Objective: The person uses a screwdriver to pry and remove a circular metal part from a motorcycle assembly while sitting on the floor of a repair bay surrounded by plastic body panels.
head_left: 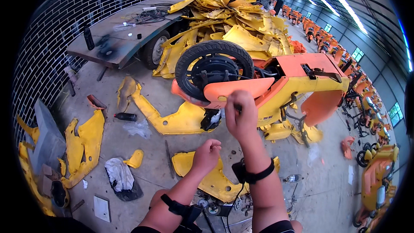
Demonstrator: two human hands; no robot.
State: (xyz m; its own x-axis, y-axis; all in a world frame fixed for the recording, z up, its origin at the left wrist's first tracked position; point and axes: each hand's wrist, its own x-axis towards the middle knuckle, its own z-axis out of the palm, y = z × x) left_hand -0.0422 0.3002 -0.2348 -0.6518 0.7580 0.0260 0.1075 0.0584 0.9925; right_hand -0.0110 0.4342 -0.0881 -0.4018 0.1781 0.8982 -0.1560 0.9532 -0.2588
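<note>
An orange and yellow electric scooter (302, 82) lies tipped over on the floor, its black-tyred wheel (214, 70) raised toward me. My right hand (240, 115) is closed in front of its orange side panel (239, 88). Something small and dark shows among those fingers, too unclear to name; whether the hand touches the panel I cannot tell. Lower and to the left, my left hand (206, 156) is curled closed over a loose yellow panel (222, 186), with nothing visible in it. Dark straps circle both forearms.
A flat trailer (125, 21) stands at the back left beside a tall heap of yellow panels (233, 13). A black bottle (126, 116), a white cloth (119, 174), more yellow panels (85, 149) and small metal parts (214, 209) lie around. Rows of orange scooters (319, 39) line the right.
</note>
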